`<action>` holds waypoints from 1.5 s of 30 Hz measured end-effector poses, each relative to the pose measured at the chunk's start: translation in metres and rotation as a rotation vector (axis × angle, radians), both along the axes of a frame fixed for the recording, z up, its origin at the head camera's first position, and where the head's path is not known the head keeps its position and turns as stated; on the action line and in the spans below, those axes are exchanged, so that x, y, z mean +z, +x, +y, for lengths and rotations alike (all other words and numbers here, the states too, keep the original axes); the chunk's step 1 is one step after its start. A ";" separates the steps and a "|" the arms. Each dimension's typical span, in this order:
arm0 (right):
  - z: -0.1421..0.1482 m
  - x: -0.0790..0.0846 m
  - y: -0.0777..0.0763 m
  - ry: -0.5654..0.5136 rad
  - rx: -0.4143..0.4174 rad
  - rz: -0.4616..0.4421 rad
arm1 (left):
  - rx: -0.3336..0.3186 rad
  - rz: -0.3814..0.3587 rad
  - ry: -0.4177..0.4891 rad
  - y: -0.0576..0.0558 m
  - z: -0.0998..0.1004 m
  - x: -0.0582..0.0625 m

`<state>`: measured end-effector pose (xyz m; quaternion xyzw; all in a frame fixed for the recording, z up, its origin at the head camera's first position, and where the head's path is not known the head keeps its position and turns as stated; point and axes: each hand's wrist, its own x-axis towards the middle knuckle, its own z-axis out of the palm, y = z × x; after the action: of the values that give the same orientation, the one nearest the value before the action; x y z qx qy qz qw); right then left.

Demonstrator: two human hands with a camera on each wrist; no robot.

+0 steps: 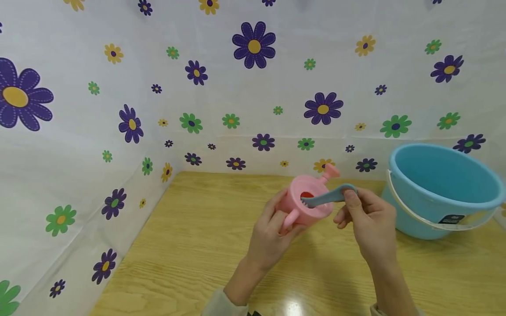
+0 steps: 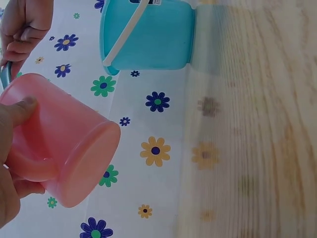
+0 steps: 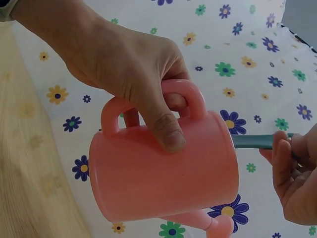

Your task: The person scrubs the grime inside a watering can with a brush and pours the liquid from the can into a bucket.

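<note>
A pink toy watering can point(image 1: 290, 204) is held tilted above the table by my left hand point(image 1: 269, 239), whose fingers wrap its handle and body. In the right wrist view the left thumb presses along the can point(image 3: 166, 173). Something red point(image 1: 306, 195) shows inside the can's opening; its kind is hidden. My right hand point(image 1: 373, 224) pinches the end of a blue-grey tool point(image 1: 334, 194) with a notched tip, which reaches into the opening. In the left wrist view the can's base faces the camera, and the right hand point(image 2: 27, 27) appears at the upper left.
A light blue bucket point(image 1: 419, 219) with a white handle stands on the wooden table point(image 1: 197, 237), to the right of my right hand. A white flower-patterned sheet point(image 1: 221, 96) rises behind the table and along its left side.
</note>
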<state>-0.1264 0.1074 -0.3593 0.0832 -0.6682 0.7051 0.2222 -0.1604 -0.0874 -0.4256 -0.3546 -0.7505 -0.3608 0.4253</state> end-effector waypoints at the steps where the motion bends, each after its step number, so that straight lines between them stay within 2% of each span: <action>1: 0.001 0.000 -0.001 0.036 0.012 0.021 | -0.004 0.005 -0.002 0.000 0.001 0.000; 6: 0.004 0.000 -0.003 0.175 0.118 0.137 | 0.009 0.036 -0.038 0.000 0.003 0.002; 9: 0.001 0.000 -0.003 0.224 0.129 0.142 | 0.018 0.056 -0.059 0.001 0.005 0.003; 13: -0.003 0.002 0.000 0.243 0.065 0.051 | 0.018 0.060 -0.062 0.001 0.005 0.004; 16: -0.003 0.003 0.002 0.203 0.006 -0.020 | 0.011 0.040 -0.055 0.001 0.004 0.004; 21: 0.002 0.004 0.006 0.171 -0.067 -0.081 | 0.010 0.008 -0.059 0.003 0.000 0.001; 27: 0.004 -0.004 0.001 0.245 -0.064 -0.108 | 0.013 0.023 -0.067 0.004 -0.001 -0.001; 34: 0.015 -0.008 -0.006 0.286 -0.163 -0.120 | 0.036 0.075 -0.099 0.004 0.001 -0.001; 37: 0.017 -0.008 -0.006 0.290 -0.133 -0.148 | 0.037 0.072 -0.107 0.004 0.001 -0.001; 40: 0.014 -0.009 -0.007 0.326 -0.062 -0.150 | 0.022 0.078 -0.094 0.003 0.002 -0.001; 43: 0.008 -0.009 -0.007 0.347 -0.019 -0.118 | 0.001 0.096 -0.071 0.002 0.004 -0.001; 45: 0.006 -0.009 -0.007 0.337 -0.023 -0.077 | -0.006 0.113 -0.058 0.001 0.005 -0.001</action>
<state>-0.1336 0.1138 -0.3678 0.0845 -0.7860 0.5830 0.1874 -0.1595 -0.0821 -0.4266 -0.3890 -0.7344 -0.3195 0.4553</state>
